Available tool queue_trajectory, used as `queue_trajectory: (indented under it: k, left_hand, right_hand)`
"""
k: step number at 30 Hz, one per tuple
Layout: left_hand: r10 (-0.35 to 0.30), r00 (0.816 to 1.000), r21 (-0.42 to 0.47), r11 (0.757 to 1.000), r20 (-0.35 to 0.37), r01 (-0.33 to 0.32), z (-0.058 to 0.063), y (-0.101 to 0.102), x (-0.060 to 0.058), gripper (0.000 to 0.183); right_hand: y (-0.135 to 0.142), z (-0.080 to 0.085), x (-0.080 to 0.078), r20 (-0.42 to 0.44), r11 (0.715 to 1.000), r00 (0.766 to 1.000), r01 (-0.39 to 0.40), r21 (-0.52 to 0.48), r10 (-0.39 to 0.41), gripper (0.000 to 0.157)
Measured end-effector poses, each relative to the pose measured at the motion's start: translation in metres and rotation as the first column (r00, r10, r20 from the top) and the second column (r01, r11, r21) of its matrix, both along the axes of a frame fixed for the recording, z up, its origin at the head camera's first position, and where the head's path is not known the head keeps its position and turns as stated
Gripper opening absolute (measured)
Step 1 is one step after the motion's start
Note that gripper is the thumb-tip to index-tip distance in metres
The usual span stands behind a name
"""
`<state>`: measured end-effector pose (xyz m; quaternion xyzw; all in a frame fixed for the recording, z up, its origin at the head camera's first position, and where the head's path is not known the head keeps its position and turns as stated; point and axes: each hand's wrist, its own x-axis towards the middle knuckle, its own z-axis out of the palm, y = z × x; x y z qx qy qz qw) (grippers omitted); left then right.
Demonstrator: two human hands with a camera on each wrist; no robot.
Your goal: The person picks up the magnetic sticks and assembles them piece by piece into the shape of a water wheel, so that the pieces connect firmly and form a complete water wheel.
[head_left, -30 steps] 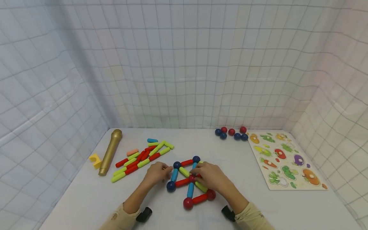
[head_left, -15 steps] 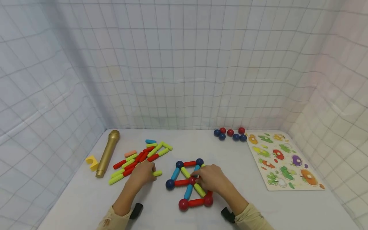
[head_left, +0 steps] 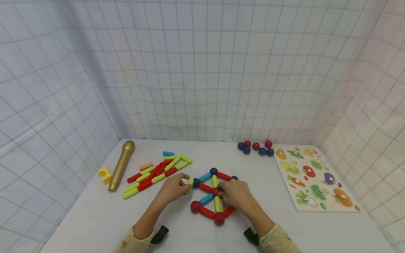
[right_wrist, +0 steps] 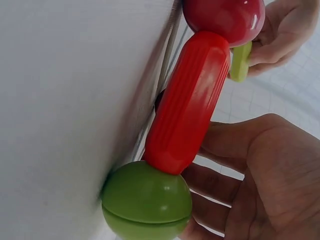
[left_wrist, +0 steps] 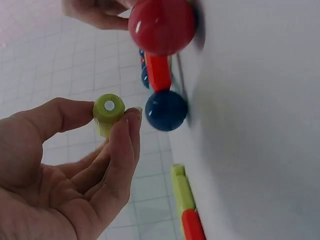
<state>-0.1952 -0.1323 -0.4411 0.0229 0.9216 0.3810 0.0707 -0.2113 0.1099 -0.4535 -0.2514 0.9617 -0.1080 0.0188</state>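
Observation:
My left hand [head_left: 173, 188] pinches a yellow-green stick [left_wrist: 109, 114] between thumb and fingertips, its round end with a pale centre facing the left wrist camera. The stick is held beside a dark blue ball [left_wrist: 166, 111] at the left corner of a flat ball-and-stick frame [head_left: 207, 212]. This frame joins red, blue and yellow-green sticks with balls around a central red ball [head_left: 216, 192]. My right hand [head_left: 238, 194] grips the frame near that central ball, its fingertips partly hidden. In the right wrist view, a red stick [right_wrist: 190, 102] and a green ball [right_wrist: 147, 200] lie before the hand.
Loose sticks [head_left: 145, 185] lie at the left, near a gold microphone-shaped tube [head_left: 121, 167] and a yellow block [head_left: 104, 175]. Several red and blue balls [head_left: 255, 146] sit at the back. A vegetable puzzle board [head_left: 311, 179] lies at the right. Gridded cloth walls surround the table.
My left hand reached left to the loose sticks, then came back to the frame with a yellow-green stick. The frame has turned under my right hand.

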Motion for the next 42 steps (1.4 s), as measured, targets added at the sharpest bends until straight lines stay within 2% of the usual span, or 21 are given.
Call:
queue_trajectory:
  k: [6,9,12,17,23,27,34,38,42]
  left_hand:
    - [0.055,0.988,0.064,0.996,0.143,-0.065,-0.02,0.01,-0.002,0.044]
    - [0.07,0.981,0.067,0.994,0.182,-0.084,-0.022,0.009,-0.002,0.043]
    - [0.059,0.978,0.057,0.996,0.198,-0.072,-0.021,0.01,-0.004,0.042]
    - [0.051,0.975,0.044,0.997,0.214,-0.062,-0.018,0.01,-0.006,0.043]
    - [0.024,0.971,0.041,0.999,0.238,-0.034,-0.02,0.011,-0.008,0.042]
    - [0.0,0.974,0.009,1.0,0.225,-0.002,-0.019,0.012,-0.007,0.035]
    - [-0.026,0.982,-0.037,0.999,0.189,0.033,-0.015,0.014,-0.017,0.029]
    - [-0.016,0.982,-0.032,0.999,0.187,0.022,-0.019,0.012,-0.015,0.036]
    - [-0.02,0.982,-0.028,0.999,0.185,0.025,-0.023,0.007,-0.014,0.035]
  right_hand:
    - [-0.001,-0.002,0.001,-0.009,1.0,1.0,0.005,0.01,-0.005,0.029]
    - [-0.001,-0.003,0.0,-0.012,1.0,1.0,0.008,0.02,-0.008,0.029]
    - [-0.001,-0.003,-0.002,-0.021,0.999,1.0,0.017,0.035,-0.016,0.028]
    - [-0.003,0.0,-0.003,-0.048,0.999,0.999,0.022,0.05,-0.02,0.025]
    - [-0.003,0.0,-0.003,-0.025,0.999,1.0,0.016,0.052,-0.015,0.026]
    - [-0.003,-0.001,-0.003,-0.016,0.999,1.0,0.021,0.047,-0.02,0.027]
    - [-0.004,0.0,-0.008,-0.017,0.999,1.0,0.018,0.038,-0.017,0.027]
    - [-0.004,-0.002,-0.005,-0.006,0.999,1.0,0.008,0.033,-0.008,0.028]
    - [-0.003,-0.005,-0.004,0.006,1.0,1.0,-0.005,0.0,0.005,0.029]
